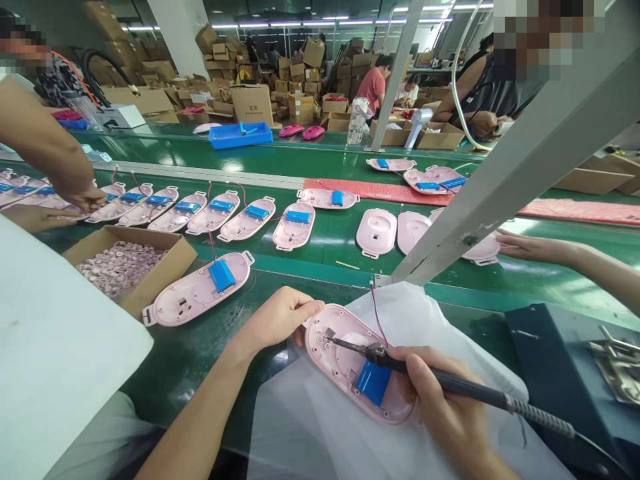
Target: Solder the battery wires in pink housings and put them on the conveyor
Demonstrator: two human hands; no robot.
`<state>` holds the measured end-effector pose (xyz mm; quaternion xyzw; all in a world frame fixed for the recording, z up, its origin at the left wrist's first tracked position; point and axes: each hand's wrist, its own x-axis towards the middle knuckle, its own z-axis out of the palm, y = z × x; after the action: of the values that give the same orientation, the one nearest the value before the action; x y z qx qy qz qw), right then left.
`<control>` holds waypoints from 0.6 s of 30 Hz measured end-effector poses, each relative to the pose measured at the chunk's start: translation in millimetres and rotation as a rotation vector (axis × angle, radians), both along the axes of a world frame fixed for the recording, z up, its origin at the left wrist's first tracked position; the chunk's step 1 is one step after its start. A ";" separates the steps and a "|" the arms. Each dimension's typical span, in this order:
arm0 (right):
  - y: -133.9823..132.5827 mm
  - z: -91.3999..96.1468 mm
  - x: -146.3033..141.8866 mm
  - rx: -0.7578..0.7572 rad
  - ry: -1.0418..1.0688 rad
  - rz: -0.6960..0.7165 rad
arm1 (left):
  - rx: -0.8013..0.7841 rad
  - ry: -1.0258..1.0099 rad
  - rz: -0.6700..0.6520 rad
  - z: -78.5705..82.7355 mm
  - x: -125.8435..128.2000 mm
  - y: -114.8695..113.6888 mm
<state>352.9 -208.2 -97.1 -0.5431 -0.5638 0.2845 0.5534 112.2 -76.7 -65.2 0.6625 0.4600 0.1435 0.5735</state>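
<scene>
A pale pink plastic housing (pixel 345 373) lies on a white plastic sheet (pixel 320 427), with a blue battery pack (pixel 374 381) fixed inside it. My left hand (pixel 280 321) grips the housing's upper left rim. My right hand (pixel 440 407) holds a black soldering iron (pixel 467 381) like a pen. Its metal tip (pixel 340 343) reaches a small metal tab at the housing's far left, and I cannot tell if they touch. Red and black wires (pixel 377 319) rise from the housing's top edge.
Several pink housings with blue batteries lie along the green conveyor belt (pixel 330 250). A cardboard box of small round parts (pixel 120 269) stands left. A co-worker's hands (pixel 80 198) reach in at left, another's (pixel 535 247) at right. A grey metal post (pixel 500 180) slants across the belt.
</scene>
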 end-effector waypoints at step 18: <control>-0.4 0.9 3.8 -0.007 -0.065 0.042 | -0.008 -0.002 0.005 -0.9 -0.7 -1.2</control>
<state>356.6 -208.6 -96.2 -0.5421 -0.5918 0.2800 0.5269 111.5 -77.9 -66.0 0.6589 0.4617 0.1439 0.5762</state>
